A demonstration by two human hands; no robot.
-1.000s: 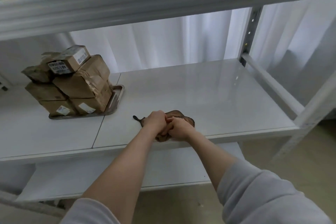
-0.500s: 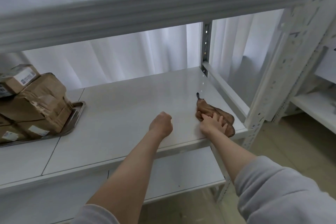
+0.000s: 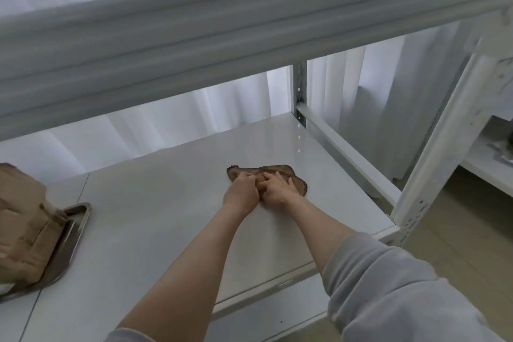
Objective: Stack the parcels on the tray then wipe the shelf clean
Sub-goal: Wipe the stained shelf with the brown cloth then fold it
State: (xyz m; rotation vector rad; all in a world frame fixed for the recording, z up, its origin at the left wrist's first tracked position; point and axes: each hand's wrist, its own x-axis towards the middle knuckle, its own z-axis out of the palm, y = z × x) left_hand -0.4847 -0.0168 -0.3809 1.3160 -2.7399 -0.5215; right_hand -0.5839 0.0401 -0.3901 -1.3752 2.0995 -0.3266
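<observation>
While the left hand (image 3: 241,193) grips a crumpled brown cloth (image 3: 291,172) with curled fingers, the right hand (image 3: 277,190) presses it with spread fingers. It lies on the glossy white shelf (image 3: 166,216), well apart from brown paper parcels (image 3: 22,216) on a steel tray (image 3: 79,223).

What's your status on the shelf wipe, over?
Hands: left hand grips brown cloth, right hand presses it. Cloth on shelf, right of centre. Stacked parcels on tray, far left. Nothing blocking the cloth.
</observation>
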